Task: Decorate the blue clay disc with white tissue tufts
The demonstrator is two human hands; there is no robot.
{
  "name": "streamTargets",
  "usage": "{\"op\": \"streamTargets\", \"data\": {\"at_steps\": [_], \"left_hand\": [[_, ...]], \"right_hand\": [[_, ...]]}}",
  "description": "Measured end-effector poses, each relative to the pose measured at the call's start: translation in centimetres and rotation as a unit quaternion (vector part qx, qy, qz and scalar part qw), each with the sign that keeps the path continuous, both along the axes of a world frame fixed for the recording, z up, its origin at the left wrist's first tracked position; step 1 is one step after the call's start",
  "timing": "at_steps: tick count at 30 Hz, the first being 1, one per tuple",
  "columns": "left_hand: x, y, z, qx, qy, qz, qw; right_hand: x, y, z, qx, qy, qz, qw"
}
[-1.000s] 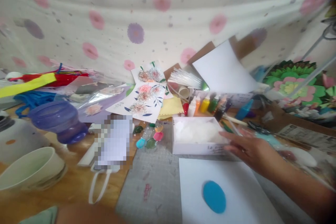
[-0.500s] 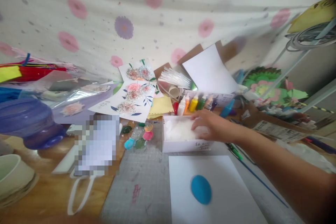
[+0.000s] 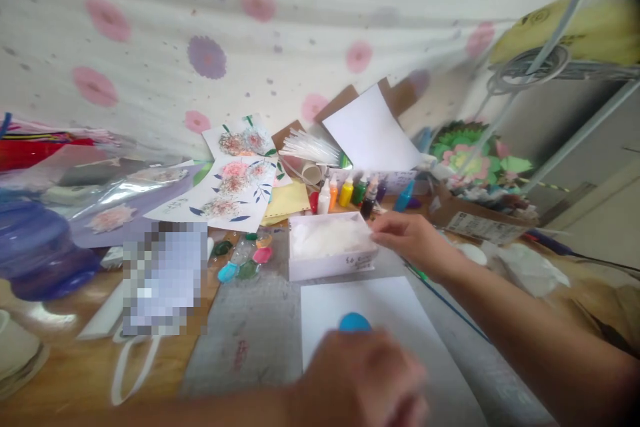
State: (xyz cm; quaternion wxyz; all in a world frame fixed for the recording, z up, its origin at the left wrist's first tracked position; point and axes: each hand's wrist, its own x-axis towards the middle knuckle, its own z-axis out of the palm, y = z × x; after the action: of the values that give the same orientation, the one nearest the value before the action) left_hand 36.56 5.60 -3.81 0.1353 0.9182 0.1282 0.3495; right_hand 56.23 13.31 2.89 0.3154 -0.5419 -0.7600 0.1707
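White box (image 3: 333, 267) of fluff (image 3: 325, 239), mid-frame: my right hand (image 3: 413, 240) has withdrawn to its right rim, fingertips pinched, probably holding some; left hand (image 3: 360, 380), blurred, grip unreadable, enters bottom-centre.

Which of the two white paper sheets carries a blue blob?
The flat sheet on the grey mat, just before the white box; its blue blob shows above the left hand. The other sheet leans at the back, blank.

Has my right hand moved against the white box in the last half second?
Yes. The right hand was over the fluff inside the white box. It has since pulled back to the right and is now at the box's right rim.
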Motion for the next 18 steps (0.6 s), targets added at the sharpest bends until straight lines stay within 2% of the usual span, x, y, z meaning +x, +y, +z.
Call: {"op": "streamTargets", "data": {"at_steps": [1,2,3,4,5,7,10,14,16,18], "left_hand": [[-0.2,0.9,1.2,-0.079,-0.035,0.088,0.992],[-0.5,1.8,2.3,-0.116,-0.070,0.157,0.978],[-0.7,2.6,3.3,-0.123,-0.085,0.202,0.968],[-0.9,3.2,4.0,-0.132,-0.068,0.219,0.964],[-1.1,3.8,4.4,-0.139,-0.045,0.209,0.967],[-1.2,4.4,4.1,-0.142,-0.006,0.156,0.978],[-1.1,4.5,2.4,-0.142,0.007,0.089,0.986],[-1.6,5.0,0.6,-0.130,0.023,0.053,0.990],[-2.0,5.6,0.4,-0.123,0.036,0.057,0.990],[-2.4,6.1,0.6,-0.116,0.042,0.079,0.989]], "right_hand": [[0.2,-1.0,-0.1,0.006,0.014,-0.004,1.000],[0.4,-2.0,-0.3,0.011,0.025,-0.003,1.000],[0.5,-3.2,-0.6,0.022,0.033,0.002,0.999],[0.6,-4.3,-1.0,0.038,0.038,0.012,0.998],[0.6,-5.5,-1.5,0.055,0.041,0.022,0.997],[0.4,-7.5,-2.6,0.088,0.045,0.045,0.994],[-0.2,-9.2,-3.8,0.064,0.039,0.066,0.995],[-0.2,-9.3,-4.1,0.022,0.023,0.090,0.995],[0.7,-8.7,-3.8,0.001,0.020,0.088,0.996],[2.5,-7.9,-3.6,-0.026,0.002,0.059,0.998]]}}
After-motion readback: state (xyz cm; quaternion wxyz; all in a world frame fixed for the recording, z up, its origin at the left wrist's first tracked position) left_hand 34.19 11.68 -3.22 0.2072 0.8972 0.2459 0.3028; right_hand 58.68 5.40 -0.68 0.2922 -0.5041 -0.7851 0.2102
